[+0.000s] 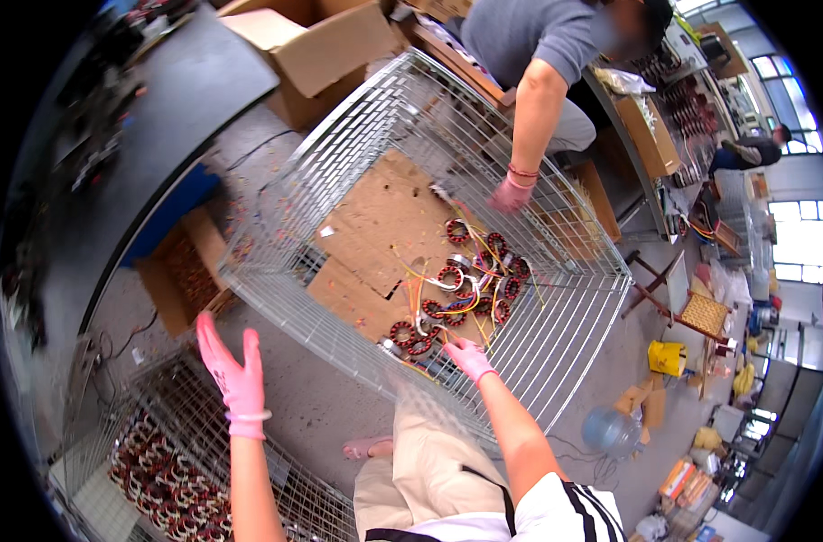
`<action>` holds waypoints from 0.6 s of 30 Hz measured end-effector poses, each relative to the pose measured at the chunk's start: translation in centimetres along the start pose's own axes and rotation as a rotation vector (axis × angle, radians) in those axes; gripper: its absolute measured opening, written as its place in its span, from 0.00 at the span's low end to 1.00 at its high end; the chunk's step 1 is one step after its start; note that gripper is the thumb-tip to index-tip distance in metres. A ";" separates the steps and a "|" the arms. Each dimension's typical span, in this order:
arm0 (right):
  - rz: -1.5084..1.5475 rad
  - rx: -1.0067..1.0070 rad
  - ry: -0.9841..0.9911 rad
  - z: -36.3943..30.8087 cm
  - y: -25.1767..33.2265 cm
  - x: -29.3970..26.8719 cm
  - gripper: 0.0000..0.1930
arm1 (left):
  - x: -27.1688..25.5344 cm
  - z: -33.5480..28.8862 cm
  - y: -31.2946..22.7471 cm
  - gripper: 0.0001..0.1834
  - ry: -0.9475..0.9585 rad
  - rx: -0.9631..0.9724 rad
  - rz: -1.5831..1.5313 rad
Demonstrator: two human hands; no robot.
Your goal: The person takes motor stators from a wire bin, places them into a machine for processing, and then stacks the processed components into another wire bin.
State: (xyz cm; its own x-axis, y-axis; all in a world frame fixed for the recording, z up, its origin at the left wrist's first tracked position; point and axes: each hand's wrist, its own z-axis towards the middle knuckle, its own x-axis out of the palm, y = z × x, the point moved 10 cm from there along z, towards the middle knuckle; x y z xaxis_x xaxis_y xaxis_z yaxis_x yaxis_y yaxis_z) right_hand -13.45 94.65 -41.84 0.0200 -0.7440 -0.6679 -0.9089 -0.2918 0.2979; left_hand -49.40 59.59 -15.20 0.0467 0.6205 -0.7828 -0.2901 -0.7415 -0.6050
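Note:
Both my hands wear pink gloves. My left hand point(233, 372) is raised outside the large wire basket point(339, 327), its fingers apart and nothing in it. Over the basket's near side reaches my right hand point(470, 359), with the fingers drawn together at the lead wires point(445, 335) of a ring-shaped motor stator point(420, 345). Several more black-and-red stators point(456, 231) lie in a loose heap with white, yellow, orange and blue leads. Beneath them, brown cardboard point(366, 217) lines the basket floor.
Across the basket a co-worker's gloved hand point(512, 194) hangs over its far side. A second wire basket point(181, 388), full of stators point(172, 479), stands at lower left. A grey worktable point(185, 108) borders the left. Cardboard boxes point(325, 54), a chair point(700, 312) and a water jug point(613, 431) stand around.

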 end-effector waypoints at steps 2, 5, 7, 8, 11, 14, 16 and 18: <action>-0.011 -0.063 -0.047 4.5 0.4 -0.1 0.24 | 5.0 4.2 -0.7 0.40 -0.015 -0.031 0.004; -0.134 -0.248 -0.234 12.9 1.2 -1.3 0.15 | 11.6 6.2 0.8 0.39 0.014 -0.043 0.385; -0.375 -0.172 -0.189 18.8 -0.9 0.0 0.12 | 13.8 7.0 -1.5 0.35 0.088 -0.031 0.522; -0.401 -0.185 -0.247 21.2 -0.7 0.1 0.11 | 13.6 7.0 -1.6 0.34 0.067 -0.017 0.459; -0.519 -0.483 -0.441 26.2 2.7 1.5 0.08 | 13.6 6.7 -1.0 0.30 0.066 -0.030 0.430; -1.016 -0.501 -0.243 31.3 2.2 6.8 0.11 | 14.2 6.6 -0.2 0.27 0.128 -0.015 0.441; -1.236 -0.466 -0.210 33.7 1.4 8.9 0.11 | 14.5 6.7 -0.1 0.25 0.150 0.004 0.444; -1.394 -0.480 -0.276 35.1 2.6 11.2 0.10 | 13.5 6.9 -0.6 0.24 0.154 -0.002 0.496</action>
State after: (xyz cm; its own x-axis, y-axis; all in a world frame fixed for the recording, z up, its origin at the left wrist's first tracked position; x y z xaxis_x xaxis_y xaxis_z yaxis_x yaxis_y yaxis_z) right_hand -30.23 106.63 -72.48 0.6045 0.4076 -0.6844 -0.0065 -0.8566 -0.5159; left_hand -55.17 70.17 -24.40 0.0445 0.1494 -0.9878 -0.3114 -0.9374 -0.1558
